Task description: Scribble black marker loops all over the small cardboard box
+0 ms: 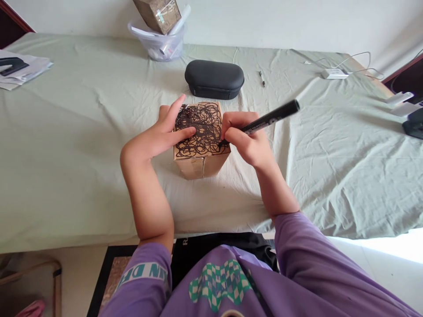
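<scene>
A small brown cardboard box (202, 164) stands on the cloth-covered table (66, 145), its top covered with black scribbled loops. My left hand (161, 134) rests against the box's left side, with the thumb and a finger spread over the top. My right hand (246, 138) is closed around a black marker (272, 118). The marker's tip touches the right edge of the box top, and its barrel points up and to the right.
A black oval case (214, 79) lies just behind the box. Farther back stands a clear plastic tub (158, 44) holding a carton and papers. Papers (23, 68) lie at the far left, a white adapter with cable (334, 73) at the far right, a small pen (262, 79) near the case.
</scene>
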Demonstrator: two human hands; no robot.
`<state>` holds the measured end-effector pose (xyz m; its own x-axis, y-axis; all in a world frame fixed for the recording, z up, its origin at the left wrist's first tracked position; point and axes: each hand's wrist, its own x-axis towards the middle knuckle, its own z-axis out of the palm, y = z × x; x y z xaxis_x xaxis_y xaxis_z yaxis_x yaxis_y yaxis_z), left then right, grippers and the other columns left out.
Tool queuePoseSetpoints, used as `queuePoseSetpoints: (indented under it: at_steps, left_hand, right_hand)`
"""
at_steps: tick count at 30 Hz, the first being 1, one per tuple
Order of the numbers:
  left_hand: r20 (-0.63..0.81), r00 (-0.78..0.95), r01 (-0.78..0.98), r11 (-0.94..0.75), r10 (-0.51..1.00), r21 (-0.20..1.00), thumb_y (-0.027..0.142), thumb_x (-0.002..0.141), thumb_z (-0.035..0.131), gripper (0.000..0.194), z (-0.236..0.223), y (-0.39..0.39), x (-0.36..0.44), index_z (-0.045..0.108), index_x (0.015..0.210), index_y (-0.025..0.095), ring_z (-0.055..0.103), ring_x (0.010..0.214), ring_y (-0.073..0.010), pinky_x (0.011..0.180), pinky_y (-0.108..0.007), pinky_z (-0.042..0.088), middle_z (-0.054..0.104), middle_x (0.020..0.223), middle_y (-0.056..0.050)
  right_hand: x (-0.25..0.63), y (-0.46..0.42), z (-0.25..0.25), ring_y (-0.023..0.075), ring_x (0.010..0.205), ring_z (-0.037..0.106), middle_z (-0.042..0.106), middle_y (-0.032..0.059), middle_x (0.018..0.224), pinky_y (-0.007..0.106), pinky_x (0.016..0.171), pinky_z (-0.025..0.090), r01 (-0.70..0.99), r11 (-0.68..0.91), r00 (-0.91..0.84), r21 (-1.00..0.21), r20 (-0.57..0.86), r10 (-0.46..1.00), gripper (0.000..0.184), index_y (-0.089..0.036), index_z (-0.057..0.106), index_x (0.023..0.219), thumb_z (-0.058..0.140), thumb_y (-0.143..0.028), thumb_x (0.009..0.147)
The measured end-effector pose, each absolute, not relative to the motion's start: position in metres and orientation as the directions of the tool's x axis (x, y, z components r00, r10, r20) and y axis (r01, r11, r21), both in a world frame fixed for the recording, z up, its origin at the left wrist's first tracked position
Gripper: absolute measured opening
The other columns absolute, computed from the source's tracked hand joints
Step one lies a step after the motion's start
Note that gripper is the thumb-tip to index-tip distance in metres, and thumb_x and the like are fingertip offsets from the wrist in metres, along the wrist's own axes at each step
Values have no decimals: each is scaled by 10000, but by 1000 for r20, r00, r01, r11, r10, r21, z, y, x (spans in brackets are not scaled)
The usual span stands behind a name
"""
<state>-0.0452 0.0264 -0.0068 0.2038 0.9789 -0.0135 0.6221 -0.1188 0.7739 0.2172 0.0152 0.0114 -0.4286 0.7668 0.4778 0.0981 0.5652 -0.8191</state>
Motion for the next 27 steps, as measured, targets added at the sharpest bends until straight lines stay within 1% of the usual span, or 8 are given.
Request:
queuePoseSetpoints:
  at_steps: [4, 7, 12, 15, 19, 23, 25, 27]
  left_hand:
    - [-71, 181, 667, -69, 981, 742, 653, 975, 731, 1031, 0, 22, -40, 167, 1811, 437, 279, 1733, -403, 1414, -628, 300, 376, 1736, -107]
    - [-50, 180, 671, -85, 982, 737, 648, 965, 726, 974, -2, 23, -42, 240, 1789, 463, 347, 1699, -403, 1409, -616, 324, 446, 1677, -84]
    - [-52, 61, 733, -10, 997, 680, 700, 999, 672, 911, 4, 16, -40, 317, 1783, 401, 438, 1633, -400, 1399, -639, 316, 457, 1632, -108]
    - [-106, -91, 803, 136, 990, 580, 733, 1001, 645, 892, 19, 2, -34, 327, 1778, 429, 517, 1576, -423, 1355, -673, 359, 443, 1680, -137]
    - [-91, -170, 857, 193, 981, 478, 766, 977, 597, 823, 36, -15, -27, 514, 1685, 356, 625, 1478, -445, 1286, -627, 466, 619, 1647, -104]
    - [-106, -212, 890, 237, 972, 391, 837, 898, 611, 682, 44, -25, -23, 738, 1392, 384, 785, 1117, -453, 1055, -622, 595, 851, 1180, -81]
    - [-112, -204, 882, 232, 973, 409, 849, 860, 659, 620, 46, -28, -22, 786, 1272, 403, 797, 915, -437, 942, -620, 609, 846, 928, -61]
    - [-88, -231, 883, 246, 969, 399, 892, 810, 695, 755, 47, -32, -23, 769, 1381, 404, 788, 954, -497, 920, -670, 598, 845, 936, -93]
  right_hand:
    - [215, 15, 11, 124, 649, 391, 455, -38, 645, 291, 611, 344, 88, 600, -466, -795, 499, 730, 226, -229, 490, 676, 599, -202, 872]
    - [220, 21, 11, 118, 619, 440, 503, -38, 635, 277, 580, 366, 12, 538, -570, -843, 436, 696, 191, -223, 565, 689, 629, -223, 870]
    - [230, 47, 4, 112, 529, 488, 664, -37, 667, 275, 519, 389, -90, 441, -321, -893, 445, 836, 160, -241, 694, 894, 723, -391, 943]
    - [234, 56, 2, 131, 615, 634, 785, 21, 860, 279, 535, 453, 27, 388, -223, -921, 373, 901, 283, -247, 725, 942, 780, -524, 949]
    - [237, 70, -9, 187, 796, 736, 815, 53, 973, 304, 640, 561, 198, 384, -184, -902, 351, 918, 234, -240, 747, 991, 733, -474, 986]
    - [234, 105, -53, 197, 863, 715, 777, 28, 940, 347, 867, 598, 394, 461, -149, -795, 439, 886, 123, -230, 709, 1063, 676, -313, 979]
    - [230, 121, -84, 219, 979, 725, 791, 59, 1060, 359, 979, 579, 550, 379, -176, -745, 340, 924, 170, -220, 683, 1140, 631, -228, 978]
    - [225, 131, -113, 273, 1097, 718, 785, 116, 1170, 392, 1042, 552, 706, 267, -174, -656, 204, 963, 246, -201, 668, 1217, 630, -209, 974]
